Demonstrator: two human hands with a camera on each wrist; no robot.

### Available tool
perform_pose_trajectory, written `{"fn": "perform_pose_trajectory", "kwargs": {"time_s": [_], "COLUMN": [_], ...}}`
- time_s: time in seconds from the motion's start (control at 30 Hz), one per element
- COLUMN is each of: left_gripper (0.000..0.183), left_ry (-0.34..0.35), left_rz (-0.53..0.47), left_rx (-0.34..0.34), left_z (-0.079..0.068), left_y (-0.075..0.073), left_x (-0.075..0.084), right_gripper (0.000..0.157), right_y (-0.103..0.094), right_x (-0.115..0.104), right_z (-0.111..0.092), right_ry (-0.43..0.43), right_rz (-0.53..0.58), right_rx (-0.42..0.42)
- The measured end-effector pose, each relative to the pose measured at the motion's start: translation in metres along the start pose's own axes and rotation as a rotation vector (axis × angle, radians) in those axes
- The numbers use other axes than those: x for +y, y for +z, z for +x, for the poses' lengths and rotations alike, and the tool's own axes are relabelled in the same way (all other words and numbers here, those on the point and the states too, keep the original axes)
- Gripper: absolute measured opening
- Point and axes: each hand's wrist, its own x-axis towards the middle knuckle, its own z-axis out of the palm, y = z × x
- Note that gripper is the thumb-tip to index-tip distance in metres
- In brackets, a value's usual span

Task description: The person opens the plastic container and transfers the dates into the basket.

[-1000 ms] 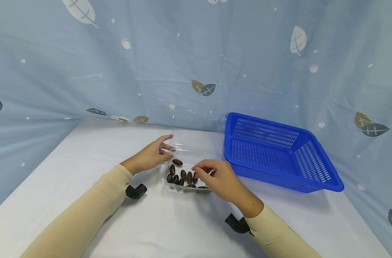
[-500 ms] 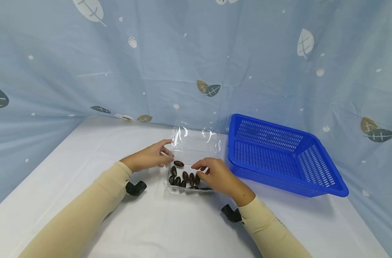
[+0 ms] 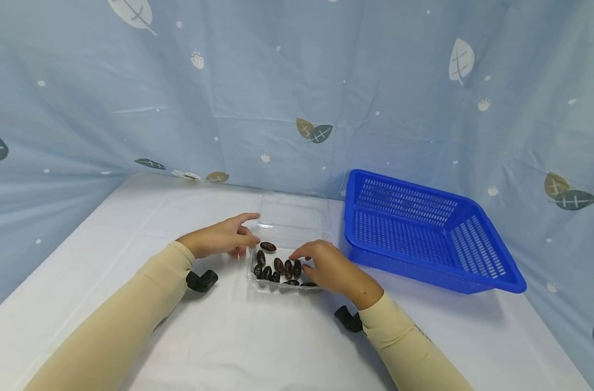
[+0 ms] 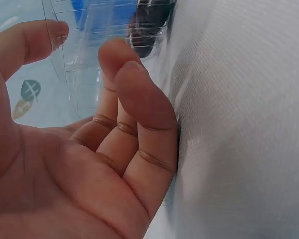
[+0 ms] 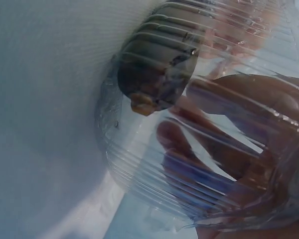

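Observation:
A clear plastic clamshell box [image 3: 277, 288] holds several dark brown dates [image 3: 288, 269], lying loose on its floor. Its transparent lid [image 3: 297, 212] is tipped back behind it. At the box's left side my left hand [image 3: 222, 237] has its thumb and fingers spread, fingertips right by the plastic; the left wrist view shows bent, loose fingers [image 4: 149, 102] beside the clear wall. My right hand [image 3: 333, 270] reaches into the right part, fingertips apart next to the dates. Through the wall in the right wrist view, a date [image 5: 159, 59] with a pale stem end lies near those fingers.
A blue perforated plastic basket [image 3: 399, 244] stands right of the box, close behind my right hand. White cloth [image 3: 238, 336] covers the table, and a blue leaf-print curtain [image 3: 257, 81] hangs along its back edge.
My right hand has drawn slightly lower and its fingers have spread apart. The left hand has eased a little left, and the lid has tilted back lower than half a second ago.

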Motion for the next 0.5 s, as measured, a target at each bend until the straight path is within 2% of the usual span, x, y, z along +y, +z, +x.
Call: {"fn": "perform_pose_trajectory", "kwargs": {"time_s": [0.3,0.5], "left_gripper": [0.084,0.083], "left_ry": [-0.017,-0.027], "left_rz": [0.013,0.020], "left_rx": [-0.014,-0.032], "left_z": [-0.0012,-0.0003], "left_y": [-0.0021,-0.0016], "left_x": [-0.0013,-0.0017], "right_gripper": [0.030,0.027], "right_y": [-0.0008,0.0012], "right_x": [-0.0042,-0.0022], "right_z": [0.0017,0.0020], "right_ry": [0.057,0.053], "right_rz": [-0.021,-0.040], "right_rx": [-0.038,-0.031]}}
